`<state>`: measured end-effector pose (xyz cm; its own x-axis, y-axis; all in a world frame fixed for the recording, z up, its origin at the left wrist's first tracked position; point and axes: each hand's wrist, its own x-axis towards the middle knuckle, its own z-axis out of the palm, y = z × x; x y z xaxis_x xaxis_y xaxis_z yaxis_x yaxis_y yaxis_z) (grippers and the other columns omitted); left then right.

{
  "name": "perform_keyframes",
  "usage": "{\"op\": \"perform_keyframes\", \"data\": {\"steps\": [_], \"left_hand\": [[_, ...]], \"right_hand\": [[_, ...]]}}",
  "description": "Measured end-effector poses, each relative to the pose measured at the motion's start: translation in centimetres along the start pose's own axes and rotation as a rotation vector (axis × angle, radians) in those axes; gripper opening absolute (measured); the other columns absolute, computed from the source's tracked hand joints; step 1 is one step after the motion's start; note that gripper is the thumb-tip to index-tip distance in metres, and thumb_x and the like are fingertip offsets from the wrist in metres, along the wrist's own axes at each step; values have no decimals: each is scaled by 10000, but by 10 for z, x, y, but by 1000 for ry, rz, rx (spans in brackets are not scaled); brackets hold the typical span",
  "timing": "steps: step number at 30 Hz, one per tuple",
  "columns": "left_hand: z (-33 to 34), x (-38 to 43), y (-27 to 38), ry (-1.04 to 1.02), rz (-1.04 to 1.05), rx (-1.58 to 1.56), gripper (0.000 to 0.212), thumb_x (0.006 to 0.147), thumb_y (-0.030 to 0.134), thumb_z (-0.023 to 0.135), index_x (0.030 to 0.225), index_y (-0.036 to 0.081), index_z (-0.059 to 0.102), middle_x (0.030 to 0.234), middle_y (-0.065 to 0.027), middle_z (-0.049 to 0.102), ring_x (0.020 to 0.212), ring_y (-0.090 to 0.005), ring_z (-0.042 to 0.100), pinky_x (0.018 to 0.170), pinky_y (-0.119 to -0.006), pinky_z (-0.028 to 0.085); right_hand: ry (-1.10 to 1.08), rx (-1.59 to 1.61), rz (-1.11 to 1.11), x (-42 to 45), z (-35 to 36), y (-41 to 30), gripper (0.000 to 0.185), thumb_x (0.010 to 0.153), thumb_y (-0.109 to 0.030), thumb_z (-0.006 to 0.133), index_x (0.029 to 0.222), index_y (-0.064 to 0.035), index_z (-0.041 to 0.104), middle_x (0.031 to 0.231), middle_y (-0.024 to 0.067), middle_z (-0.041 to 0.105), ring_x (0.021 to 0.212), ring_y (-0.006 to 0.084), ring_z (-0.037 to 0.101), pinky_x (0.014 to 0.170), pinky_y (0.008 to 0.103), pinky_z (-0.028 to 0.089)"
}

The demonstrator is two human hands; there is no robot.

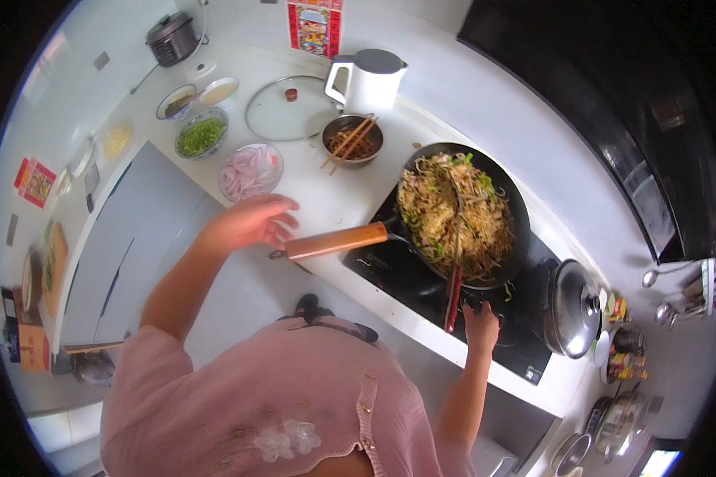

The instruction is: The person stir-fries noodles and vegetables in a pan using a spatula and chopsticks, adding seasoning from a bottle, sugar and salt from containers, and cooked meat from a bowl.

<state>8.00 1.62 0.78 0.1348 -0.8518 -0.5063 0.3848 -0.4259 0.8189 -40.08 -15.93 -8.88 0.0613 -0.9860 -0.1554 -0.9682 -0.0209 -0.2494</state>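
My left hand is in the air, slightly blurred, with fingers apart and nothing in it. Close to its fingertips is the end of a wooden handle, which belongs to a black wok. Noodles mixed with greens and egg-like pieces fill the wok. A spatula with a red-brown handle leans in the food, its handle hanging over the near rim. Right of that handle, my right hand reaches down to the black glass cooktop. Its fingertips look bent, and whatever they touch is hard to make out.
A lidded pot stands right of the wok. Beyond my left hand are sliced onions in a bowl, shredded greens in a bowl, a metal bowl with chopsticks, a glass lid and a white kettle. A range hood hangs above.
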Motion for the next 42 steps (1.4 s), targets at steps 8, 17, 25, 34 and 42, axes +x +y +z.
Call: {"op": "perform_keyframes", "data": {"steps": [8, 17, 25, 34, 42], "left_hand": [[-28, 162, -11, 451, 63, 362, 641, 900, 443, 642, 1312, -3, 440, 1215, -192, 542, 996, -279, 611, 728, -459, 590], [-47, 217, -26, 2, -1, -136, 474, 946, 415, 591, 1172, 3, 519, 1050, -168, 633, 914, -293, 650, 759, -479, 567], [-49, 199, -27, 194, 45, 407, 429, 930, 397, 620, 1150, 38, 539, 1018, -88, 607, 849, -214, 626, 690, -393, 564], [72, 59, 4, -812, -450, -290, 486, 1005, 433, 495, 1262, 25, 440, 1130, -162, 628, 807, -229, 660, 643, -349, 568], [82, 55, -1, -870, -544, -286, 208, 972, 253, 575, 901, 99, 456, 672, 23, 466, 497, -62, 432, 416, -248, 382]], "right_hand": [[243, 386, 35, -78, -50, -16, 183, 938, -164, 588, 929, -4, 678, 665, 102, 650, 529, 156, 635, 506, 322, 515], [349, 426, -200, -124, -80, -141, 443, 916, -104, 635, 1345, -41, 542, 1190, 170, 614, 901, 217, 664, 608, 290, 553], [306, -147, -192, -101, -71, -186, 506, 907, -94, 570, 1401, -77, 459, 1070, 221, 599, 867, 388, 660, 674, 429, 564], [214, -165, -176, -104, -148, -204, 402, 922, -152, 602, 1313, -63, 569, 868, 197, 644, 771, 359, 660, 681, 448, 519], [4, -200, -366, -130, -158, -252, 438, 905, -118, 619, 1323, -18, 534, 792, 209, 623, 722, 358, 661, 631, 437, 521]]}}
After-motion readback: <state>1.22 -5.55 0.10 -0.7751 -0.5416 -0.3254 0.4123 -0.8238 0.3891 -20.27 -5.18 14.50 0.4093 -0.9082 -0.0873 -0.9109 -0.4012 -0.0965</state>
